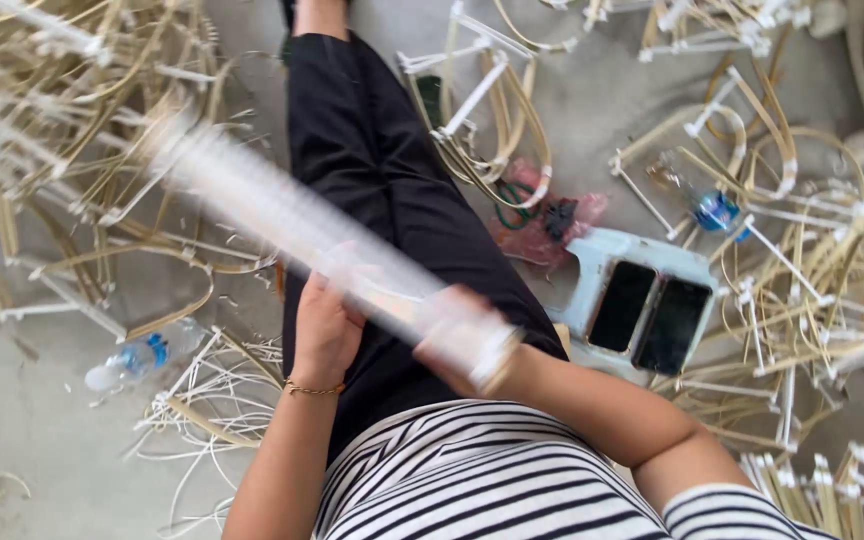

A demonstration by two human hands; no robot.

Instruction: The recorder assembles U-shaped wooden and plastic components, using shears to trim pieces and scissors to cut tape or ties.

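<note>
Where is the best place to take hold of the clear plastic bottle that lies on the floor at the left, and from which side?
Probably around the middle of the clear plastic bottle, from above. It lies on its side on bare floor with its cap end toward the lower left, so the round body is exposed on top; white strips lie close at its right.

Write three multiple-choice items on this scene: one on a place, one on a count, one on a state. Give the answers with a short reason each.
1. Where do the phones lie?
A. on a pale stool right of the lap
B. on the lap
C. beside the left bottle

2. How many plastic bottles are on the floor?
A. none
B. two
C. five

3. How does the long pale stick show?
A. sharp and still on the floor
B. blurred, held in both hands
C. snapped in two

Answers: 1 A, both dark screens rest on the stool. 2 B, one bottle at left, one at right. 3 B, left hand and right hand grip its streaked near end.
</note>
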